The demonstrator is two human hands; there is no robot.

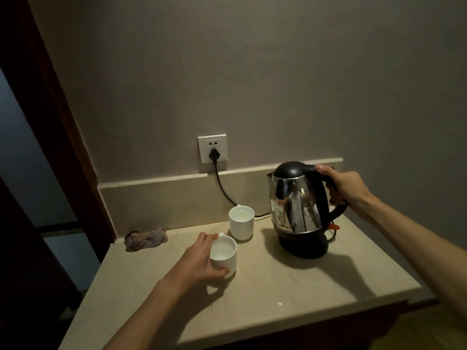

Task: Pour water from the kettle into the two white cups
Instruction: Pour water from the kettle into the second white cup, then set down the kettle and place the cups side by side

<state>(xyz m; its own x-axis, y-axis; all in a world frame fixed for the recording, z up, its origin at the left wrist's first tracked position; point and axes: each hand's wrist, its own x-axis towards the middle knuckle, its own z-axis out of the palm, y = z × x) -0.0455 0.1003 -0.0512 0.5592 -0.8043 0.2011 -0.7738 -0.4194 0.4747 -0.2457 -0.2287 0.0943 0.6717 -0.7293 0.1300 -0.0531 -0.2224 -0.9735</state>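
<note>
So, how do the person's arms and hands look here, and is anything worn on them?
Both arms are bare: no sleeve shows on either forearm up to the picture's lower edge. The left hand and the right hand wear no gloves. I see no watch, bracelet or ring, though the dim light could hide a small one. The forearms look slim, and the wide lens stretches them.

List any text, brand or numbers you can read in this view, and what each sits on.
Kettle: a small line of dark print low on the steel body, too small and blurred to read.
Wall socket: no readable marking.
Near white cup and far white cup: plain, no print.
Nothing else carries text.
</note>
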